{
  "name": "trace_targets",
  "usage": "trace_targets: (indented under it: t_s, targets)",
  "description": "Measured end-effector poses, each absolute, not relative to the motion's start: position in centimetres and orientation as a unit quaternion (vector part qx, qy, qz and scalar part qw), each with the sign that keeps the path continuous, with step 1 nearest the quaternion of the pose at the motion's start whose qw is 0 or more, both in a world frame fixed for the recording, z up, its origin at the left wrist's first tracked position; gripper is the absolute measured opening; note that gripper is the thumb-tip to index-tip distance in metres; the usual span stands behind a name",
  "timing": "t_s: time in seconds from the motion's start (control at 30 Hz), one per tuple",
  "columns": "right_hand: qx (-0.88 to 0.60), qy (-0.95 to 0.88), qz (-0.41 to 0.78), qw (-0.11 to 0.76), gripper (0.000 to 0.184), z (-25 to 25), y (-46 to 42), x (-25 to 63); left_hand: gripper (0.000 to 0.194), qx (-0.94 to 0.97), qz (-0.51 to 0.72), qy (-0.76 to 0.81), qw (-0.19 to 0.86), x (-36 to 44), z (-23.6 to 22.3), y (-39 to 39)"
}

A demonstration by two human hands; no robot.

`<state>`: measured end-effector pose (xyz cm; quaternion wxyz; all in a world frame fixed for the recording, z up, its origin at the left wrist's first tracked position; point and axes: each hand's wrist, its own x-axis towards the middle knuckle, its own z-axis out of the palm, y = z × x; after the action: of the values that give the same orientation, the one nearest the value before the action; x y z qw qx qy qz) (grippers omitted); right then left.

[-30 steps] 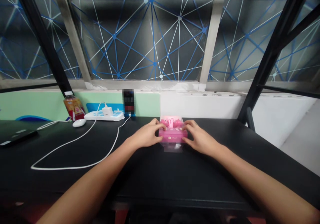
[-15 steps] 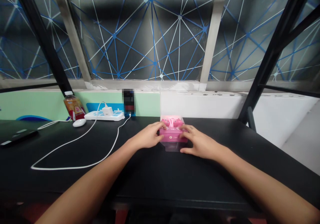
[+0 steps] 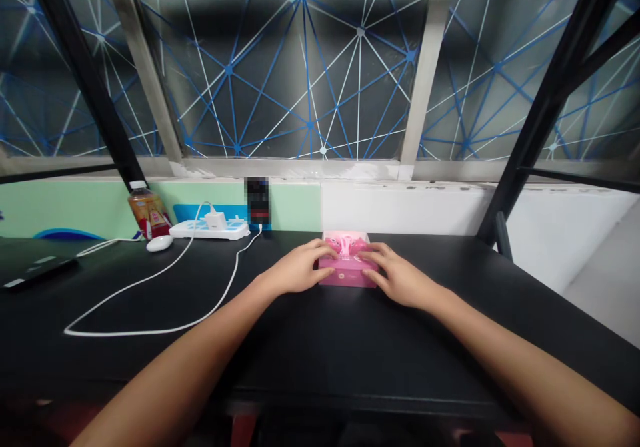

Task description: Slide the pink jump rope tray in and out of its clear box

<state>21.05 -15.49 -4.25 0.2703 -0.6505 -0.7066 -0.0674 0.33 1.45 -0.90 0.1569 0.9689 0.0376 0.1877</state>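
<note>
Hands: left hand point(image 3: 299, 269) and right hand point(image 3: 399, 279) half-curled, clasping a pink box point(image 3: 346, 275)
Surface: black desk point(image 3: 360, 354), white power strip point(image 3: 209, 231) along rear edge
Room: blue-latticed window point(image 3: 300, 80) behind

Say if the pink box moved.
Yes, the pink box slightly, toward the person against the white power strip; the clear part no longer shows.

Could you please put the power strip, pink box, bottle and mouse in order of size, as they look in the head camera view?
Largest to smallest: the power strip and pink box come first, too close to rank, since the box sits nearer the camera; then the bottle; then the mouse, clearly the smallest.
</note>
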Motion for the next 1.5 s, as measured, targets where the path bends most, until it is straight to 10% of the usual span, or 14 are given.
trace_targets:
  t_s: [0.77, 1.5]
  targets:
    - [-0.634, -0.715, 0.036, 0.293, 0.058, -3.5, -16.1, 21.4, 0.041, 0.961, 0.169, 0.059, 0.210, 0.3, -0.6, 0.9]
    - [-0.668, -0.697, -0.080, 0.248, 0.035, -3.0, -16.1, 19.9, 0.026, 0.957, 0.171, 0.046, 0.230, 0.2, 0.2, 1.1]
